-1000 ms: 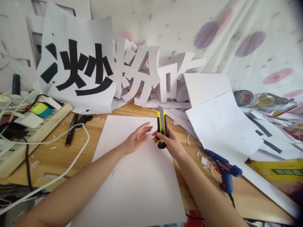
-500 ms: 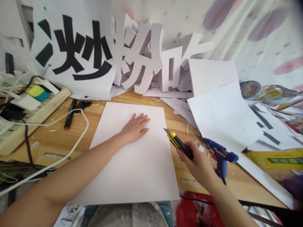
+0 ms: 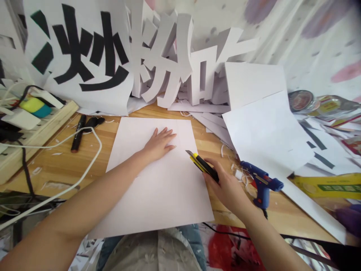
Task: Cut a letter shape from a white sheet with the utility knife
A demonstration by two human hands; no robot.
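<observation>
A large white sheet of board lies on the wooden table, its near edge reaching past the table's front. My left hand rests flat on its upper middle, fingers spread. In my right hand is a black and yellow utility knife, blade out and pointing up and left. The blade tip is over the right part of the sheet; whether it touches I cannot tell. To the right of my right hand stands a blue hot glue gun.
White 3D characters and a sheet with black characters stand at the back. A white cable loops at left beside a black marker and a power strip. Loose white sheets and a yellow packet lie at right.
My right hand has moved left with the utility knife, bringing the blade over the sheet. My left hand stays flat on the sheet. The view has tilted slightly.
</observation>
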